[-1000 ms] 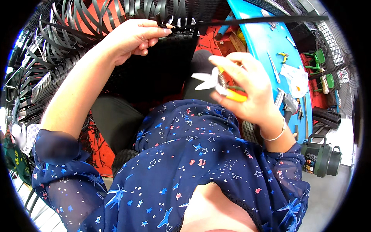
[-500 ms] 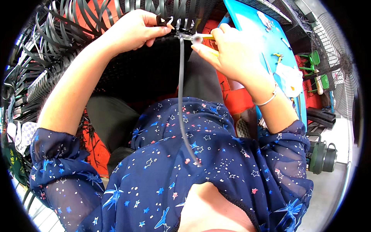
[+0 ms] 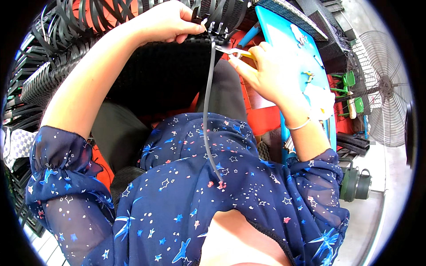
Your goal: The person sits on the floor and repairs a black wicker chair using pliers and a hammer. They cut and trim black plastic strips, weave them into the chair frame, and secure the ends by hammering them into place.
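My right grip [image 3: 271, 73] clasps yellow-handled cutters [image 3: 228, 50]; left of it, a grey strip [image 3: 205, 111] hangs uncut from the black weave [image 3: 151, 60] my left grip [image 3: 175, 22] pinches. Below that looks finished; leftward, loose strips [image 3: 57, 26] look unwoven.

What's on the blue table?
A small yellow tool, a white plastic bag, a slim stick-like item, greyish bits. What the right hand covers can't be seen.

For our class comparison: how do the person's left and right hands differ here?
The left hand holds no tool; the right hand grips yellow-handled cutters. The right hand has a bracelet at its wrist; the left has none. The left hand is higher in view than the right. Both hands are ungloved.
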Demonstrator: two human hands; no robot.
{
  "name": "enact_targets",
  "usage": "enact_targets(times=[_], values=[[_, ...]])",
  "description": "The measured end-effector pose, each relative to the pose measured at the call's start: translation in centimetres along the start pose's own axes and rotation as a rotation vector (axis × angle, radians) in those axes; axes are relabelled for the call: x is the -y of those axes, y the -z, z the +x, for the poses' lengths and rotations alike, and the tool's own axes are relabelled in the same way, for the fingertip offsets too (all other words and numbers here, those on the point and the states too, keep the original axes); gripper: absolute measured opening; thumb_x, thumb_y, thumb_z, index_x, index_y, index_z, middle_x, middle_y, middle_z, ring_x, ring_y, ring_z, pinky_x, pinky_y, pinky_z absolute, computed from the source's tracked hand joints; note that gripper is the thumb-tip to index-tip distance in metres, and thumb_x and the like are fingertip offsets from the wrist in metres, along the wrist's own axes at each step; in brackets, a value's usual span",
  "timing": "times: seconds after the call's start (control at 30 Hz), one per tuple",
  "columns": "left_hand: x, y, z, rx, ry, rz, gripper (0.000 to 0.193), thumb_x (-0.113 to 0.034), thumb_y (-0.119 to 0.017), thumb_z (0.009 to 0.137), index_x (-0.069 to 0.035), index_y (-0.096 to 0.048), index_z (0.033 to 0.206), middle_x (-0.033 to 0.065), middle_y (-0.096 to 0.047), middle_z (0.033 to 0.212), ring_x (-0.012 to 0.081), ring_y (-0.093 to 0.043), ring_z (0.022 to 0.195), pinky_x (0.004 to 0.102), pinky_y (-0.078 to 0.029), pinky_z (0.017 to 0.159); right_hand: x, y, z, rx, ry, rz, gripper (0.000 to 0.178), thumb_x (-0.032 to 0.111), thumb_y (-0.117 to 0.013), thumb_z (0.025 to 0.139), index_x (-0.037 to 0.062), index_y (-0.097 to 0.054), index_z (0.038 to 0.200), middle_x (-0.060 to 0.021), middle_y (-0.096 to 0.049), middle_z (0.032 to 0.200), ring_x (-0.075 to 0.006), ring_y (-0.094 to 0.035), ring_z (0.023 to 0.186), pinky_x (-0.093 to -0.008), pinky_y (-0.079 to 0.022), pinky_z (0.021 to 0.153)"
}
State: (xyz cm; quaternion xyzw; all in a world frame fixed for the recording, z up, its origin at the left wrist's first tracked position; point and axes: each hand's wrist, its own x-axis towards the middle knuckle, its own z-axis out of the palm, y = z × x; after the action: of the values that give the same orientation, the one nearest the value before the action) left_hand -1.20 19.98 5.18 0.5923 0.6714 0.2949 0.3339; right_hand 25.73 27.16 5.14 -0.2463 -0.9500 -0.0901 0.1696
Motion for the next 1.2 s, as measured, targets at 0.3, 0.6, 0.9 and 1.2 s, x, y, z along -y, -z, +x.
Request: enact_targets(times=[0.3, 0.6, 0.9, 1.2], values=[[-2.1, 0.3, -0.6, 0.013, 0.054, 0.031, 0.037, -0.033, -0.069, 0.092, -0.004, -0.069, 0.07, 0.0012, -0.062, 0.057, 0.011, -0.054, 0.049, 0.0284, -0.045, 0.052, 0.0, -1.3, 1.1, -0.065, -0.024, 0.019, 0.05, 0.052, -0.07, 0.085, 0.0019, -0.066, 0.086, -0.015, -0.062, 0.084, -0.0315, -0.067, 0.073, -0.0394, -0.053, 0.064], [-0.5, 0.2, 0.1, -0.026, -0.015, -0.011, 0.039, -0.033, -0.071, 0.09, -0.003, -0.068, 0.065, 0.0048, -0.063, 0.056, 0.0138, -0.057, 0.05, 0.0305, -0.046, 0.052, 0.9, -1.2, 1.9, -0.038, -0.046, -0.05, 0.051, 0.053, -0.069, 0.087, 0.0023, -0.064, 0.086, -0.0144, -0.062, 0.084, -0.0318, -0.067, 0.074, -0.0403, -0.053, 0.064], [0.0, 0.1, 0.0, -0.06, -0.096, 0.071, 0.039, -0.035, -0.07, 0.09, -0.004, -0.071, 0.067, 0.005, -0.065, 0.058, 0.0165, -0.059, 0.053, 0.0335, -0.047, 0.058, 1.0, -1.7, 2.2, -0.127, 0.011, -0.09, 0.053, 0.053, -0.069, 0.086, 0.001, -0.063, 0.083, -0.0135, -0.06, 0.081, -0.0311, -0.066, 0.069, -0.0388, -0.053, 0.061], [1.2, -0.7, 0.2, -0.065, -0.083, -0.058, 0.036, -0.036, -0.072, 0.092, -0.008, -0.066, 0.07, -0.0037, -0.052, 0.054, 0.0029, -0.043, 0.045, 0.0206, -0.031, 0.043, -0.2, -1.5, 3.2, -0.094, 0.112, -0.063, 0.055, 0.056, -0.069, 0.085, 0.0007, -0.067, 0.081, -0.0137, -0.06, 0.079, -0.0299, -0.066, 0.068, -0.0385, -0.053, 0.061]])
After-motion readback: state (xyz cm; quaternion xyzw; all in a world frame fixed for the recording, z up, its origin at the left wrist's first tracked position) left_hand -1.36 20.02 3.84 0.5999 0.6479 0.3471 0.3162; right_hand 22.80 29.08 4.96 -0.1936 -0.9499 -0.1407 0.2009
